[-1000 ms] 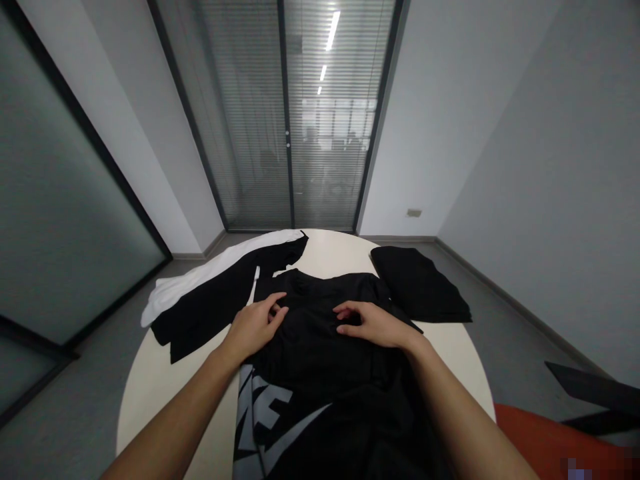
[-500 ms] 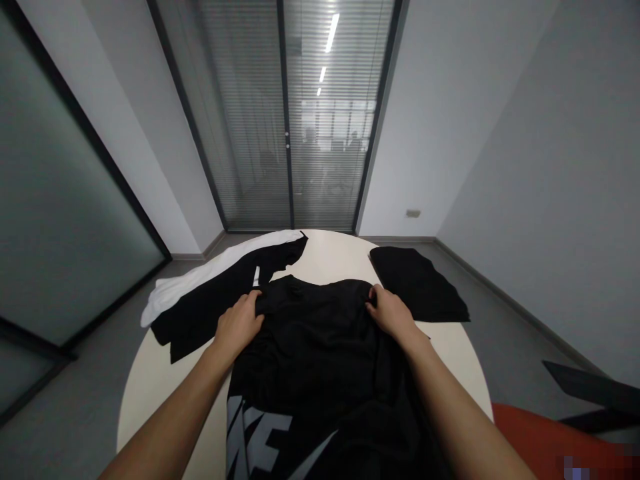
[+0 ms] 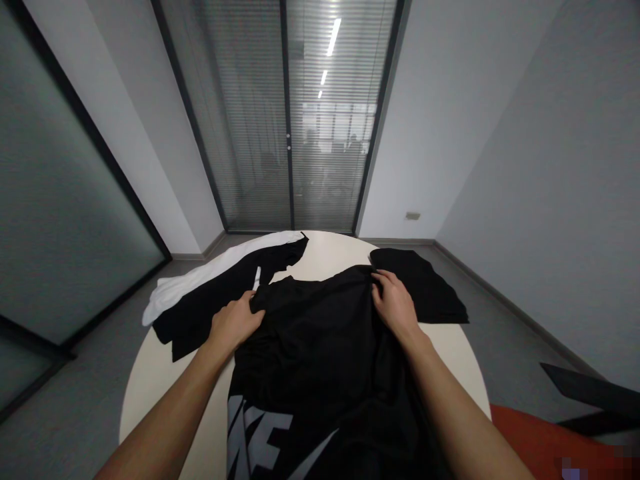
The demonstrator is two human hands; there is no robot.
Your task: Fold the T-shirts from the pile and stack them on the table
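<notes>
A black garment with large grey letters and a swoosh (image 3: 310,333) lies spread before me, its near part running out of the bottom of the view. Whether it is a T-shirt or another top, I cannot tell. My left hand (image 3: 237,321) is closed on its far left corner, thumb on top of the cloth. At the far right corner, my right hand (image 3: 395,300) pinches the edge of the fabric between thumb and fingers. Wrinkles cross the cloth between the two hands, and its right side hangs in folds beside my right forearm.
The garment rests on a round cream table (image 3: 160,393). White clothing (image 3: 200,273) and black clothing (image 3: 225,287) lie at the back left. A folded black garment (image 3: 420,287) sits at the back right. A red chair (image 3: 540,433) stands at the lower right.
My right hand has lifted slightly and moved a little outward, drawing the garment's far right corner up and away. My left hand stays nearly in place on its corner.
</notes>
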